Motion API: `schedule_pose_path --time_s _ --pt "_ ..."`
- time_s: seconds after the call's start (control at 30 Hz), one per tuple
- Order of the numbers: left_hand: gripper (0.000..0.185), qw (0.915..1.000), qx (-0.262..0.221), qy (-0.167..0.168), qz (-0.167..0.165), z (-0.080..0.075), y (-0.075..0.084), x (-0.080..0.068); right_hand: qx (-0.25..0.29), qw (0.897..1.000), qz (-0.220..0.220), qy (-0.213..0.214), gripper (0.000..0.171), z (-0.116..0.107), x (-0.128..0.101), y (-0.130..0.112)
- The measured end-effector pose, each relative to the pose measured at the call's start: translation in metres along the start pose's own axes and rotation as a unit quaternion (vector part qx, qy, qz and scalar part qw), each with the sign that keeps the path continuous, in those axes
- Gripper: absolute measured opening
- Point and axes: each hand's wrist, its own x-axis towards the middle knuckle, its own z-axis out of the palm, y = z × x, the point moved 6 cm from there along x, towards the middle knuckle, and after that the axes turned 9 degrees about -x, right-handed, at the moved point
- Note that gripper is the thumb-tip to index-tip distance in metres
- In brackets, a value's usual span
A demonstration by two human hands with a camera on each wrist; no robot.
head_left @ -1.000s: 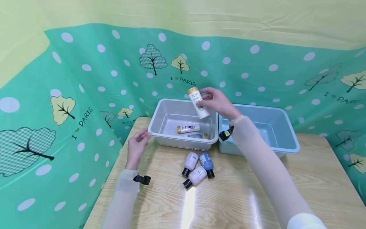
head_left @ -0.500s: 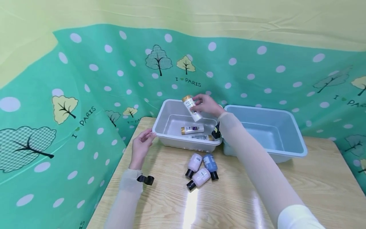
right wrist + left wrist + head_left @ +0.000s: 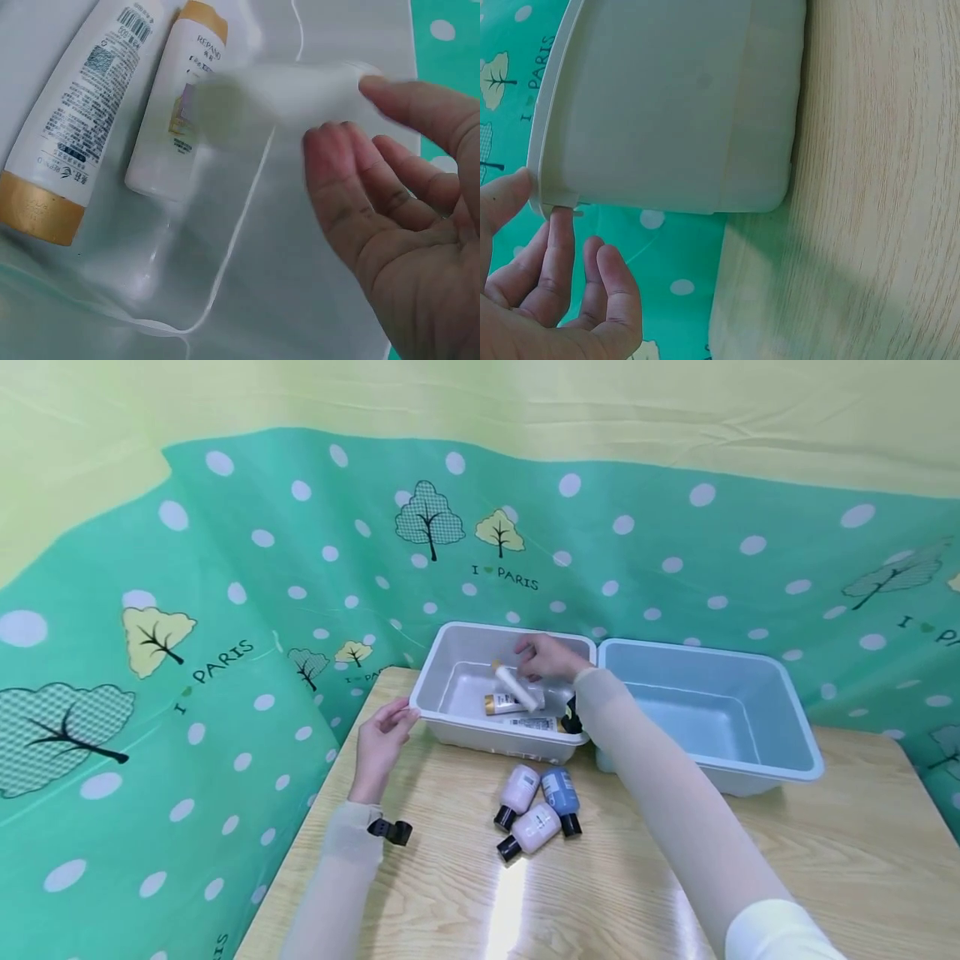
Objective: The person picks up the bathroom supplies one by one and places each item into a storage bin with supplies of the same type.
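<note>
My right hand (image 3: 547, 657) is over the grey bin (image 3: 498, 737), its fingers parted and loosely bent. A white shampoo bottle (image 3: 517, 687) with a gold cap is tilted just below it, blurred by motion and apart from the hand in the head view. In the right wrist view the blurred bottle (image 3: 300, 94) overlaps the thumb tip. Two similar bottles lie on the bin floor: one (image 3: 176, 112) label up, another (image 3: 86, 112) showing its barcode side. My left hand (image 3: 378, 747) pinches the bin's left front corner, thumb on the rim and fingers (image 3: 559, 262) beneath it.
A light blue bin (image 3: 697, 710) stands right beside the grey one. In front, on the wooden table (image 3: 637, 877), lie two pale pink bottles (image 3: 537, 827) and a blue bottle (image 3: 561, 792), all with black caps. A patterned green cloth (image 3: 360, 577) hangs behind and at the left.
My right hand has lowered into the grey bin and let go of the white shampoo bottle, which drops toward the others. The left hand keeps its hold on the rim. The view has shifted slightly.
</note>
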Motion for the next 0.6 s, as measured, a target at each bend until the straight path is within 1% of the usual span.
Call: schedule_pose_path --time_s 0.1,0.2,0.27,0.4,0.6 --pt "0.043 1.0000 0.002 0.002 -0.001 0.001 0.001 0.000 -0.010 1.000 -0.008 0.002 0.050 -0.005 -0.002 -0.007" --pt "0.044 1.0000 0.004 0.004 -0.001 0.002 0.001 0.000 -0.039 0.999 -0.020 0.006 0.049 -0.011 -0.006 -0.018" --pt "0.044 1.0000 0.006 0.005 -0.001 0.002 0.001 0.000 -0.045 0.999 -0.026 0.007 0.048 -0.015 -0.011 -0.027" --pt "0.044 0.9999 0.008 0.005 -0.002 0.002 0.001 0.000 -0.059 0.998 -0.029 0.013 0.048 -0.022 -0.022 -0.043" --pt "0.046 1.0000 0.009 0.004 -0.001 0.001 0.000 -0.001 -0.094 0.993 -0.051 0.043 0.044 -0.031 -0.044 -0.060"
